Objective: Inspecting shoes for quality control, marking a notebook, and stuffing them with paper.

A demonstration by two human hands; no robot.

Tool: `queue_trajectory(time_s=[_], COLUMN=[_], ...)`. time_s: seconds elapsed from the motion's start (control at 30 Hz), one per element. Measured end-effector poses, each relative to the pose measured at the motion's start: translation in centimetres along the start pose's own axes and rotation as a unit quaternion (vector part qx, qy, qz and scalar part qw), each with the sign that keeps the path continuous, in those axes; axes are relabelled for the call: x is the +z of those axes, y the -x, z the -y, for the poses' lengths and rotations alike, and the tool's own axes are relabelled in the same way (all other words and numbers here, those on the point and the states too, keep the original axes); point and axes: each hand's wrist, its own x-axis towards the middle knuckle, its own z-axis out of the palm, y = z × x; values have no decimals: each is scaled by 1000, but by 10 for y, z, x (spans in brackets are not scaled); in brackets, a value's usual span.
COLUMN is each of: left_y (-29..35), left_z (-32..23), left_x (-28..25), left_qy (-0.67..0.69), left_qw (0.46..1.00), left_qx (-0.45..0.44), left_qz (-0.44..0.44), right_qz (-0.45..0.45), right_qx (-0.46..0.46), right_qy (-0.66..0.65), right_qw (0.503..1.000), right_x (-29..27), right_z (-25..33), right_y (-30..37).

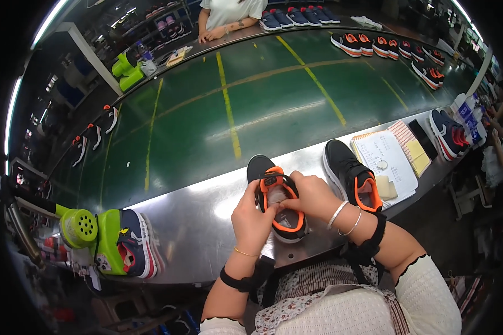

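Observation:
A black sneaker (259, 166) with an orange lining rests on the metal ledge in front of me, toe pointing away. My left hand (252, 217) grips its left side, with the thumb reaching into the opening. From the right, my right hand (314, 196) closes on the collar and lacing area, its thumb also inside, close to the left thumb. Something pale shows inside the shoe between the thumbs; I cannot make out what it is. A matching black and orange sneaker (341, 159) stands just right of my right hand, untouched.
The metal ledge (190, 223) borders a green conveyor belt (190, 117) carrying more sneakers (349, 44). At left, a navy shoe (133, 237) sits by a green device (110, 240). Notebooks (383, 153), a phone (422, 138) and another navy shoe (446, 134) lie right. A person (229, 19) stands across the belt.

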Motion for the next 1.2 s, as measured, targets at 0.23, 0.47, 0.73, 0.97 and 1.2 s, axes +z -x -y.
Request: queue_trajectory(time_s=[0.23,0.47,0.73,0.97,1.2], left_y=[-13,-17,-25,9,18], left_z=[4,14,19,13,30], left_x=[-14,3,-8,16,14], left_qy=[122,192,36,28,309], left_qw=[990,971,934,987,951], left_qx=[71,122,347,148,1], left_qz=[27,68,78,-63,-16], right_qz=[-22,-78,-123,-49,94], right_qx=[-63,-21,-67,-195,-129], right_qy=[-232,-420,-368,-328,-311], right_qw=[970,904,919,923,937], right_x=[4,21,28,5,-12], right_z=[-2,-11,-11,-3,10], right_y=[11,16,15,4,-7])
